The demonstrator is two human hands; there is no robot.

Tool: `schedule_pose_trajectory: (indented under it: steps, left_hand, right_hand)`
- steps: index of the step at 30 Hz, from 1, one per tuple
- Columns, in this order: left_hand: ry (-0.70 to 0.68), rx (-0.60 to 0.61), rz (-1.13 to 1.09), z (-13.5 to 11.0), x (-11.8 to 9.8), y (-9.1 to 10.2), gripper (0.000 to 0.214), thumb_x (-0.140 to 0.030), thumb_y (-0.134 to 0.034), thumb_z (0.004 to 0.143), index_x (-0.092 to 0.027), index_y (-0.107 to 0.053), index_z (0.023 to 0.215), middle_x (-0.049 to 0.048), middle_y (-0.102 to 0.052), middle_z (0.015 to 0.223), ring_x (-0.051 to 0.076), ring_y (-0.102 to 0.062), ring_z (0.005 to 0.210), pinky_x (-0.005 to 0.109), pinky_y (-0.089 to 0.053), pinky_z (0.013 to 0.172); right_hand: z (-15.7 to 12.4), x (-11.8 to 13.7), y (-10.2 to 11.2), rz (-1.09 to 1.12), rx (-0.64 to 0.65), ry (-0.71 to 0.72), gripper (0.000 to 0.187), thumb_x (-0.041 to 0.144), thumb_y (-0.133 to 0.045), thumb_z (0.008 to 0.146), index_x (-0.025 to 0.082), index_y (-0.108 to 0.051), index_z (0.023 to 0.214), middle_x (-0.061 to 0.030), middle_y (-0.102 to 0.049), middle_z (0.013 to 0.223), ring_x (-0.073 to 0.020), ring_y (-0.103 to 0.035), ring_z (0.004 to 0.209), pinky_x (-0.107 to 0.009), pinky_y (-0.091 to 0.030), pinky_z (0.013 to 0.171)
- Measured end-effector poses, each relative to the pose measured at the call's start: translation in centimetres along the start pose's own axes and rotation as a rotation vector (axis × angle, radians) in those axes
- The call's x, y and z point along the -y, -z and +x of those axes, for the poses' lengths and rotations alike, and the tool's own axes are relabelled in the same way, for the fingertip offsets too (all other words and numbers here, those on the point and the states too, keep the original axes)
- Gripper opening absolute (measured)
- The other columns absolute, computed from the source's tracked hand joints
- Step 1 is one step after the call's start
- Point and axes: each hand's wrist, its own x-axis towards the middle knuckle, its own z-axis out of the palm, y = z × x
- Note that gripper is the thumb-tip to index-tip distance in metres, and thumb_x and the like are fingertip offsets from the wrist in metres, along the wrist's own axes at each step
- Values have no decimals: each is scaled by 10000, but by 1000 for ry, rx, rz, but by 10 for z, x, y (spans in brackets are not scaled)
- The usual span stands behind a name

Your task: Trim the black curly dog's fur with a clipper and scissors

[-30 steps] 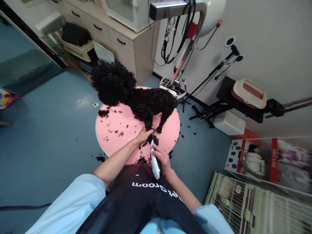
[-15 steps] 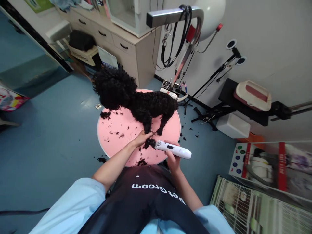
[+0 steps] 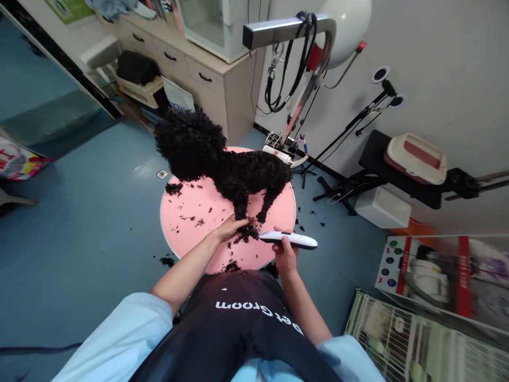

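Observation:
A curly black dog (image 3: 254, 172) stands on a round pink table (image 3: 183, 228), its head toward the left. My left hand (image 3: 230, 228) is closed around a lower leg of the dog, and the paw (image 3: 248, 232) sticks out past my fingers. In my right hand (image 3: 285, 252) is a white hair clipper (image 3: 290, 239), turned on its side, with its blade end at the paw's fur. Whether the blade touches the fur, I cannot tell. Tufts of cut black hair (image 3: 230, 266) lie scattered over the tabletop.
Behind the table rises a metal grooming arm (image 3: 290, 32) with a black leash (image 3: 306, 53) hanging from it. Scissors and tools sit in a holder (image 3: 274, 140) at its base. Drawers (image 3: 186, 63) stand at the back; wire cages (image 3: 389, 329) stand at the right.
My right hand has rolled the clipper from face-up onto its side and shifted it slightly right. The left hand keeps its hold on the leg.

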Motion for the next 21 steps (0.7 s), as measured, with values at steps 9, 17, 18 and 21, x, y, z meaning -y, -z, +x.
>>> schedule_pose_trajectory:
  steps: [9, 17, 18, 21]
  left_hand:
    - [45, 98, 115, 1, -14, 2, 236, -287, -702, 642, -106, -681, 793, 127, -716, 831, 221, -658, 750, 303, -505, 644]
    - [-7, 87, 191, 3, -14, 0, 170, -294, -685, 661, -137, -648, 711, 76, -669, 729, 175, -612, 709, 288, -493, 674]
    - [-13, 77, 202, 3, -13, 1, 164, -290, -680, 661, -136, -646, 710, 71, -665, 724, 170, -608, 701, 281, -489, 664]
    - [-22, 64, 241, 4, -12, 2, 152, -272, -660, 665, -130, -648, 716, 61, -653, 702, 152, -584, 657, 255, -463, 602]
  right_hand:
    - [-15, 14, -11, -72, -40, 5, 350, 399, -676, 799, 232, -457, 1015, -52, -724, 1003, -69, -541, 440, -226, -450, 438]
    - [-15, 27, -18, -248, 36, 95, 327, 335, -685, 779, 232, -454, 986, -40, -712, 986, -84, -571, 477, -250, -507, 479]
    - [-14, 28, -19, -262, 33, 118, 321, 325, -681, 779, 234, -454, 987, -41, -710, 991, -86, -577, 488, -251, -516, 482]
    - [-12, 29, -21, -284, 19, 184, 309, 291, -674, 777, 241, -451, 985, -39, -701, 1011, -91, -597, 530, -243, -529, 477]
